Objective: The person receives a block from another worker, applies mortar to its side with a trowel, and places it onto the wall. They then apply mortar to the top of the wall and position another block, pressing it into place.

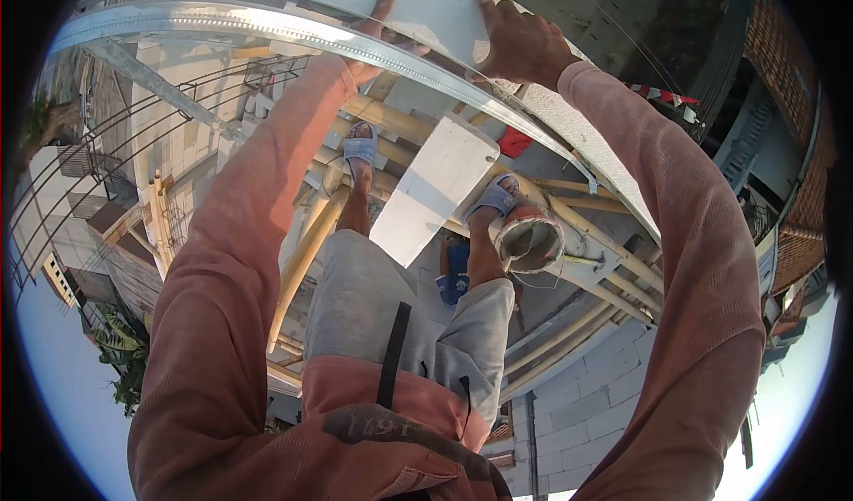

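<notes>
My left hand [378, 41] is at the top centre, thumb stretched over a pale, flat surface [431, 11] and fingers apart, partly hidden by a shiny metal strip [267, 23]. To its right, my right hand [524, 46] lies with spread fingers at the edge of the same surface. Whether either hand grips that surface cannot be made out. The perforated strip curves across the view, passing in front of my left wrist. Lower down, a white board [435, 190] lies between my sandalled feet, beside a mortar-stained bucket [530, 242].
Bamboo poles [306, 270] form scaffolding under my feet. Part of another person [455, 272] in blue shows below. Dark bars [98, 141] stick out at the left, near a grey metal beam [160, 83]. A red cloth [514, 142] lies near my right foot; tiled roofs [782, 57] stand at the right.
</notes>
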A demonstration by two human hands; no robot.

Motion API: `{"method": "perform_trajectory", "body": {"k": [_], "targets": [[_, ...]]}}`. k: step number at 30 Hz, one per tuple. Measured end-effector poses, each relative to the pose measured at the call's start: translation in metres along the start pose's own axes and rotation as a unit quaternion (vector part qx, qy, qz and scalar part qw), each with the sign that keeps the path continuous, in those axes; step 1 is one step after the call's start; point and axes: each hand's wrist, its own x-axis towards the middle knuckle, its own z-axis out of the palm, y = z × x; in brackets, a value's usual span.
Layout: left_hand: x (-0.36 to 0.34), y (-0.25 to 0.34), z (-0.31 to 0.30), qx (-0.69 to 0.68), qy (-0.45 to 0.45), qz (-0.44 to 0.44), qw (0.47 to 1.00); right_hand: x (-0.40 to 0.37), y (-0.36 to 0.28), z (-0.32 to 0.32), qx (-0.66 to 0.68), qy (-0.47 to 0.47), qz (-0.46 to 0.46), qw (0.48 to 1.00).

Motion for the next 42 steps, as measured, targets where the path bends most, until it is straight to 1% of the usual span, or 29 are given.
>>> {"method": "perform_trajectory", "body": {"k": [2, 5, 8, 11, 14, 15, 17, 19, 20, 22, 25, 27, 29, 32, 35, 39, 41, 42], "targets": [[0.007, -0.006, -0.007, -0.019, -0.008, -0.013, 1.0, 0.0, 0.002, 0.004, 0.002, 0.0, -0.004, 1.0], [0.005, -0.008, 0.0, -0.037, 0.007, 0.005, 0.999, 0.002, 0.005, 0.003, 0.016, -0.005, -0.006, 1.0], [0.006, -0.003, -0.003, -0.131, 0.029, -0.01, 0.991, 0.003, 0.001, -0.001, 0.01, -0.012, 0.003, 1.0], [0.01, -0.01, -0.01, -0.091, -0.039, 0.029, 0.995, -0.002, -0.001, -0.005, 0.002, -0.023, 0.002, 1.0], [0.018, -0.003, -0.016, -0.075, 0.002, -0.068, 0.995, 0.0, 0.003, -0.005, 0.009, -0.024, -0.007, 1.0], [0.016, -0.002, -0.01, -0.073, 0.007, -0.07, 0.995, -0.001, 0.002, -0.006, 0.008, -0.022, -0.004, 1.0], [0.006, 0.002, -0.002, -0.042, -0.007, -0.037, 0.998, 0.001, 0.003, -0.006, 0.006, -0.011, 0.002, 1.0], [0.002, 0.0, 0.001, -0.004, 0.011, 0.001, 1.0, 0.002, 0.004, 0.005, 0.013, 0.007, 0.005, 1.0], [0.002, -0.001, 0.002, -0.01, 0.004, -0.005, 1.0, 0.003, 0.005, 0.012, 0.016, 0.012, 0.005, 1.0], [0.001, 0.0, 0.0, -0.02, -0.007, -0.021, 1.0, -0.004, 0.002, -0.001, 0.004, 0.001, 0.0, 1.0], [-0.001, 0.004, 0.006, -0.009, 0.021, -0.035, 0.999, -0.005, 0.001, -0.005, -0.011, 0.002, -0.005, 1.0], [0.001, 0.001, 0.009, 0.023, 0.008, 0.001, 1.0, -0.004, 0.005, -0.006, -0.012, 0.019, -0.006, 1.0], [0.002, 0.0, 0.005, 0.058, 0.012, 0.029, 0.998, -0.001, 0.007, 0.009, 0.004, 0.031, -0.012, 0.999], [0.012, -0.006, -0.01, 0.057, -0.015, -0.027, 0.998, -0.002, 0.008, 0.007, 0.03, 0.008, -0.003, 1.0], [0.011, -0.004, -0.008, 0.077, -0.025, -0.001, 0.997, -0.003, 0.004, 0.0, 0.006, -0.002, -0.001, 1.0], [0.006, -0.005, -0.005, 0.084, -0.02, -0.005, 0.996, -0.005, 0.001, -0.003, -0.007, -0.005, 0.008, 1.0], [0.003, -0.003, 0.0, 0.091, -0.021, 0.003, 0.996, -0.003, 0.004, 0.002, 0.009, -0.006, 0.001, 1.0], [0.005, -0.003, -0.002, 0.09, -0.025, -0.01, 0.996, -0.003, 0.005, 0.0, 0.018, -0.006, -0.002, 1.0]]}}
